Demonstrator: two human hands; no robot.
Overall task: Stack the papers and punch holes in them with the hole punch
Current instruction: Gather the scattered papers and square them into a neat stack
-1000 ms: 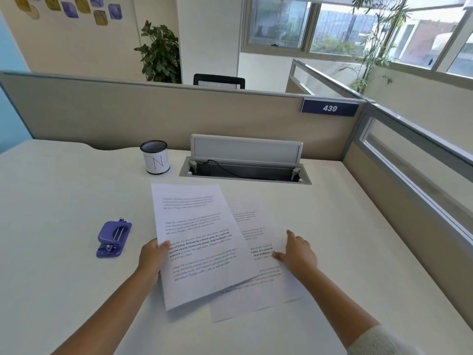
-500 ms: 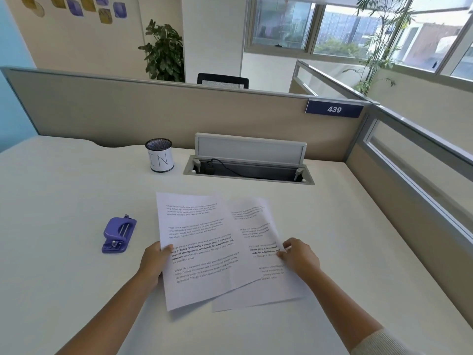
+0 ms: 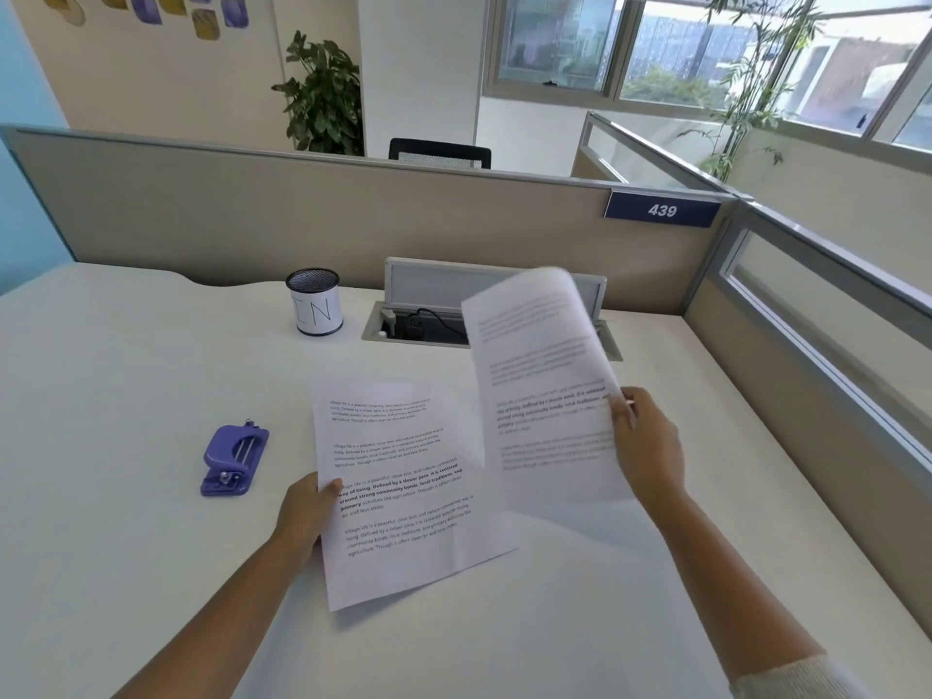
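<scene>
While gripped at left edge by left hand (image 3: 307,517), thumb on top, first printed sheet (image 3: 403,491) flat on desk (image 3: 126,396), long axis near-to-far, top leaning slightly left; legible words "Village life is a peaceful", bold "Defined by a slower pace". Second sheet (image 3: 544,391) pinched at right edge by right hand (image 3: 648,446), raised off desk, blurred, top curling toward far partition. Purple hole punch (image 3: 233,461) left of sheets, untouched, long axis near-to-far. Cup (image 3: 314,308) marked "IN". Partition plate (image 3: 662,209) reads "439".
</scene>
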